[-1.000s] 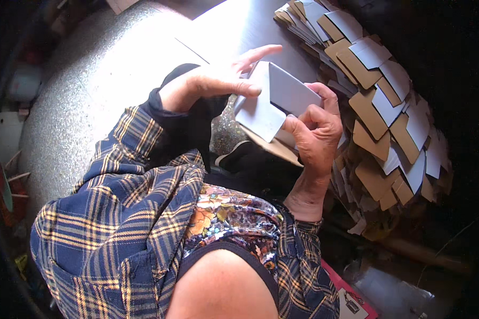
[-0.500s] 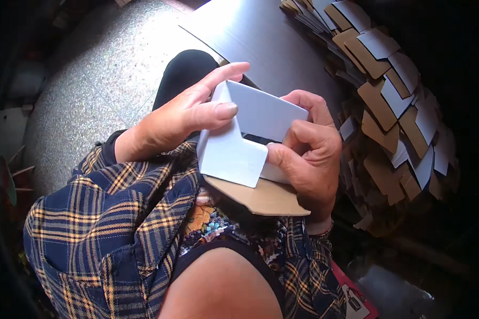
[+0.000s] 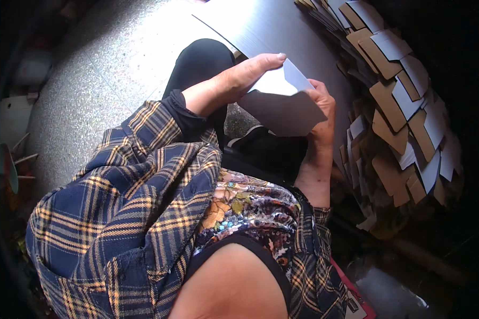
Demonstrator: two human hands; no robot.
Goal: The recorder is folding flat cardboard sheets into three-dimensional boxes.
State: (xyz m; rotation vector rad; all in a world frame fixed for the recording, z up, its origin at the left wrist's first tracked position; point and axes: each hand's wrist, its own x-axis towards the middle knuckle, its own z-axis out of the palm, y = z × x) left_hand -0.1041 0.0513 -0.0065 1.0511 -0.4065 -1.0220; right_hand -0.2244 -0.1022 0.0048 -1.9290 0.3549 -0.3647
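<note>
Both hands hold a small cardboard box (image 3: 275, 83), white on the outside, out past my knees and beside the table edge. My left hand (image 3: 248, 75) is pressed along its left side, fingers stretched over the upper edge. On the other side my right hand (image 3: 322, 103) grips the box; most of its fingers are behind the card. A brownish flap (image 3: 285, 112) in shadow stands open toward me and hides the inside of the box.
A grey table (image 3: 271, 26) lies beyond the box. To the right rises a tall stack of flat white and brown cardboard pieces (image 3: 404, 106). A speckled floor (image 3: 112, 80) spreads to the left. A pink item (image 3: 359, 297) lies at the lower right.
Both hands have carried the box away from my body, up and slightly right. The box has tilted, so its brown flap now faces me and its white side shows less.
</note>
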